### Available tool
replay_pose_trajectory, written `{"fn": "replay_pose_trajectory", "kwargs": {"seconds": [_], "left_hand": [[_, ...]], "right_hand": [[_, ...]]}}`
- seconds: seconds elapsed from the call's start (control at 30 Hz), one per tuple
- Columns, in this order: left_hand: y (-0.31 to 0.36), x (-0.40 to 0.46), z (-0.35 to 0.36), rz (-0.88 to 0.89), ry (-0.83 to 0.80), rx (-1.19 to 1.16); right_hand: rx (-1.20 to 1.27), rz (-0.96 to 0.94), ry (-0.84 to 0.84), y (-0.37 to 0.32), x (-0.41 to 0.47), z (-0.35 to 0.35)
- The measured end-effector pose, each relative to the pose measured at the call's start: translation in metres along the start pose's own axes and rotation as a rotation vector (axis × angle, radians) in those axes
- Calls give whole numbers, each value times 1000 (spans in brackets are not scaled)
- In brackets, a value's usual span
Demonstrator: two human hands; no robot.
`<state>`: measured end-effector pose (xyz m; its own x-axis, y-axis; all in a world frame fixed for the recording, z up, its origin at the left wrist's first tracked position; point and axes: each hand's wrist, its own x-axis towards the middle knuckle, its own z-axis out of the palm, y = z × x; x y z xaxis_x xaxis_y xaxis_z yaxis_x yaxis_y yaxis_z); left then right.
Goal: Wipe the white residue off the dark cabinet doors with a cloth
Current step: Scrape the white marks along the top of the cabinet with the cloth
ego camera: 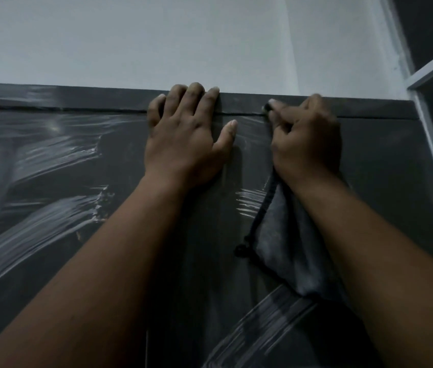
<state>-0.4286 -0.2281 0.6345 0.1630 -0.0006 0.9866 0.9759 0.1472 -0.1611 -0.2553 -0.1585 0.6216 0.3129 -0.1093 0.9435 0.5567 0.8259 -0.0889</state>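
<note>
A grey cloth (pixel 287 251) hangs below the right hand (pixel 307 136), whose curled fingers pinch its top corner against the cabinet door (pixel 374 168). The left hand (pixel 186 139) presses flat, fingers spread. White residue (pixel 50 160) streaks left of them; pale wall (pixel 156 41) lies beyond.

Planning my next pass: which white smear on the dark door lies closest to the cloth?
The small streaked patch, just left of the cloth hanging from the right hand. The broad smears lie far left.
</note>
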Motion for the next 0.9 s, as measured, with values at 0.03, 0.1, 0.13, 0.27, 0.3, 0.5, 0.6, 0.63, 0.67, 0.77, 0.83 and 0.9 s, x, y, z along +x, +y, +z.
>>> {"fn": "replay_pose_trajectory", "kwargs": {"seconds": [0.03, 0.1, 0.13, 0.27, 0.3, 0.5, 0.6, 0.63, 0.67, 0.77, 0.83, 0.9], "left_hand": [[0, 0, 0, 0, -7, -7], [-1, 1, -1, 8, -19, -19], [-2, 1, -1, 13, -22, -21], [-3, -1, -2, 24, -20, -20], [-3, -1, -2, 23, -13, -15], [-2, -2, -1, 13, 7, -36], [-4, 1, -2, 19, -9, -56], [-6, 1, -4, 27, -8, -52], [-8, 2, -5, 42, -9, -42], [-12, 2, -10, 91, -20, -8], [-13, 2, -11, 97, -27, -6], [-13, 1, -11, 88, -32, -23]], "right_hand": [[-2, -39, -5, -1, -8, -1], [-14, -52, 3, 6, -18, -7], [-27, -30, 17, 11, -19, -12], [-76, 164, 116, 20, 4, -17], [-77, 189, 128, 17, 10, -14], [2, 8, -6, -15, -2, 8], [-43, -43, -13, -7, -24, -3], [-61, -21, 5, -1, -27, -9], [-76, 19, 25, 4, -27, -15], [-112, 174, 90, 12, -11, -20], [-144, 231, 102, 6, 4, -13], [-137, 216, 57, -10, 13, -2]]}}
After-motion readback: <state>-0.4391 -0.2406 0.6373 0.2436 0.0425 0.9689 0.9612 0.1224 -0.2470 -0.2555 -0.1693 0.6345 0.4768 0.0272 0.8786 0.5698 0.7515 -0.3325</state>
